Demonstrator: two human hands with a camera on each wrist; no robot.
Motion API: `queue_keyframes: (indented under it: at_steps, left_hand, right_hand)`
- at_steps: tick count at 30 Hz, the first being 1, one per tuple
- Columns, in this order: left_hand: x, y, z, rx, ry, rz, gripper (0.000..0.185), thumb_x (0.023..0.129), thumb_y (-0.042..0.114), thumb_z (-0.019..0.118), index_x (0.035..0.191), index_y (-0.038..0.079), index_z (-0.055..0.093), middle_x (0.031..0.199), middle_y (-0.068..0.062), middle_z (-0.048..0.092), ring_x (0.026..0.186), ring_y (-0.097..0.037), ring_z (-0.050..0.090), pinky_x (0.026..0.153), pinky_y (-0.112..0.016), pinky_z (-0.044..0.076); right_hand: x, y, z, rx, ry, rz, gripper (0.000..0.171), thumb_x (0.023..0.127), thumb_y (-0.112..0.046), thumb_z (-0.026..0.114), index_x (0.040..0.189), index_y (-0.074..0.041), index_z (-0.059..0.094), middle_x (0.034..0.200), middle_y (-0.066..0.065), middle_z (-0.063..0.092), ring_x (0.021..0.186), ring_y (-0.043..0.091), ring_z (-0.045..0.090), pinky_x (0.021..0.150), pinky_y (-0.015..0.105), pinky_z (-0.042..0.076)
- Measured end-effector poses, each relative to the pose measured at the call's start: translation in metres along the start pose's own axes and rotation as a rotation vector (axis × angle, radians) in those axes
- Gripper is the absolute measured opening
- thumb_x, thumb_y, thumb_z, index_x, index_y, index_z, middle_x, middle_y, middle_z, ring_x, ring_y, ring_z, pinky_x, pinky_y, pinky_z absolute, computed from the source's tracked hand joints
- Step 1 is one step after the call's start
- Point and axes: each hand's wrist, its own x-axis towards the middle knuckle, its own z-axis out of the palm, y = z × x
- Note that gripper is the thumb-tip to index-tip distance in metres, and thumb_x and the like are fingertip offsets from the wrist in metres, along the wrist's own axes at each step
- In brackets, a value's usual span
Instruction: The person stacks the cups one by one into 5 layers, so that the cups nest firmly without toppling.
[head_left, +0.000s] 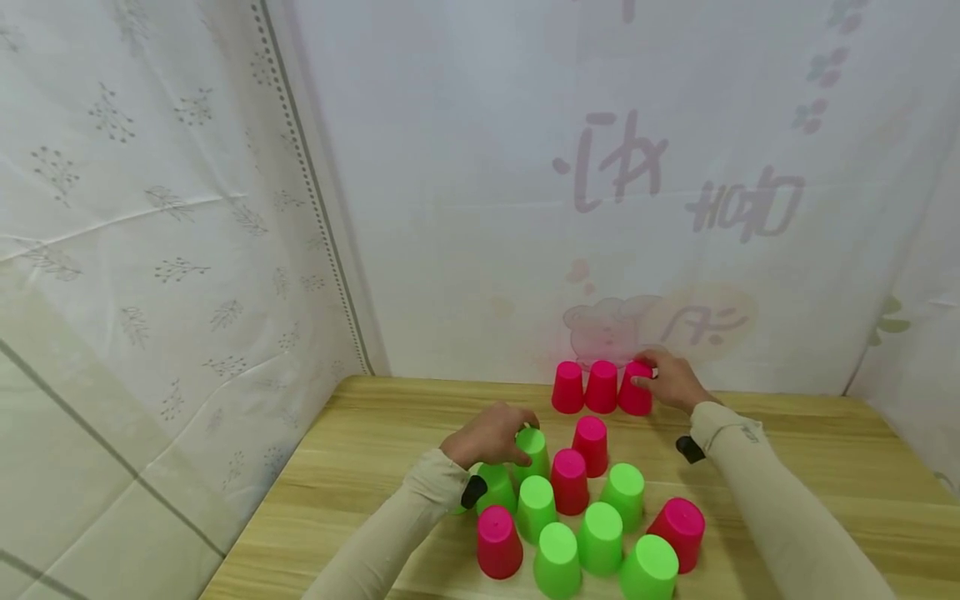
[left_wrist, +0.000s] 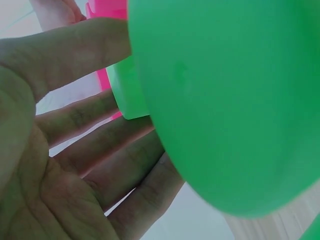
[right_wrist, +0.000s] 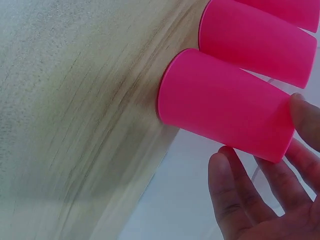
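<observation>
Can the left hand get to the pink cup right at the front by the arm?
Probably yes. The left hand rests on a green cup, and the front pink cup stands just beside that forearm with nothing over it.

Seven pink cups (head_left: 601, 387), seven green cups (head_left: 600, 537), two hands (head_left: 491, 435), one wooden table (head_left: 375, 433)
</observation>
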Motion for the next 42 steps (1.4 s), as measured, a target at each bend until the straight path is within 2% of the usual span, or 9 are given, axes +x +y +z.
queue_keyframes:
  at_steps: [9, 13, 18, 23, 29, 33, 38, 42]
  left_hand:
    - [0.003, -0.004, -0.005, -0.005, 0.005, 0.012, 0.044, 0.081, 0.021, 0.084, 0.12, 0.01, 0.067, 0.111, -0.004, 0.072, 0.096, -0.017, 0.065, 0.082, -0.024, 0.053]
    - [0.006, -0.007, -0.01, -0.05, 0.01, 0.003, 0.042, 0.081, 0.018, 0.084, 0.119, 0.007, 0.068, 0.112, -0.007, 0.072, 0.096, -0.019, 0.064, 0.08, -0.026, 0.053]
    - [0.015, -0.015, -0.014, -0.081, 0.027, 0.002, 0.042, 0.082, 0.017, 0.083, 0.119, 0.004, 0.068, 0.114, -0.013, 0.072, 0.102, -0.027, 0.066, 0.086, -0.036, 0.056]
    - [0.026, -0.026, -0.017, -0.085, 0.041, -0.043, 0.043, 0.082, 0.019, 0.083, 0.12, 0.005, 0.068, 0.115, -0.015, 0.072, 0.107, -0.031, 0.067, 0.088, -0.04, 0.057]
    - [0.042, -0.034, -0.023, -0.082, 0.075, -0.16, 0.044, 0.081, 0.022, 0.083, 0.12, 0.008, 0.069, 0.115, -0.014, 0.073, 0.106, -0.03, 0.067, 0.087, -0.038, 0.056]
    - [0.055, -0.036, -0.025, -0.065, 0.087, -0.213, 0.046, 0.083, 0.024, 0.082, 0.124, 0.009, 0.067, 0.119, -0.013, 0.072, 0.108, -0.028, 0.066, 0.086, -0.035, 0.057]
    - [0.071, -0.034, -0.026, -0.056, 0.112, -0.238, 0.05, 0.084, 0.024, 0.08, 0.129, 0.009, 0.064, 0.125, -0.012, 0.069, 0.114, -0.03, 0.062, 0.089, -0.037, 0.056]
    - [0.082, -0.033, -0.025, -0.054, 0.12, -0.271, 0.049, 0.085, 0.024, 0.079, 0.128, 0.009, 0.063, 0.127, -0.01, 0.068, 0.115, -0.029, 0.062, 0.086, -0.037, 0.056]
  right_hand:
    - [-0.002, 0.001, -0.003, 0.014, -0.015, 0.043, 0.049, 0.092, -0.016, 0.07, 0.132, 0.007, 0.055, 0.123, 0.032, 0.063, 0.109, 0.048, 0.062, 0.086, 0.051, 0.058]
    - [-0.006, 0.001, -0.006, 0.008, -0.012, 0.014, 0.055, 0.091, -0.019, 0.071, 0.136, 0.007, 0.052, 0.128, 0.032, 0.061, 0.114, 0.05, 0.06, 0.09, 0.055, 0.056]
    - [-0.02, 0.01, -0.011, -0.011, -0.002, -0.011, 0.057, 0.092, -0.022, 0.069, 0.139, 0.005, 0.05, 0.13, 0.035, 0.06, 0.113, 0.05, 0.063, 0.091, 0.059, 0.055]
    - [-0.044, 0.016, -0.026, -0.004, -0.012, 0.017, 0.057, 0.094, -0.025, 0.069, 0.14, 0.003, 0.05, 0.131, 0.037, 0.059, 0.104, 0.048, 0.069, 0.087, 0.058, 0.057]
    - [-0.083, 0.013, -0.039, 0.038, -0.057, 0.022, 0.048, 0.096, -0.029, 0.067, 0.133, 0.0, 0.057, 0.125, 0.033, 0.064, 0.1, 0.044, 0.07, 0.078, 0.05, 0.06]
    - [-0.113, 0.005, -0.035, 0.066, -0.093, -0.023, 0.042, 0.096, -0.031, 0.068, 0.126, -0.002, 0.063, 0.117, 0.023, 0.07, 0.096, 0.031, 0.071, 0.076, 0.04, 0.061]
    - [-0.144, -0.009, -0.028, 0.121, -0.134, -0.081, 0.036, 0.094, -0.032, 0.07, 0.12, -0.008, 0.067, 0.112, 0.012, 0.073, 0.092, 0.016, 0.071, 0.073, 0.025, 0.057]
    - [-0.159, -0.02, -0.02, 0.143, -0.176, -0.076, 0.038, 0.093, -0.036, 0.071, 0.12, -0.01, 0.066, 0.112, 0.01, 0.073, 0.091, 0.013, 0.07, 0.07, 0.021, 0.055]
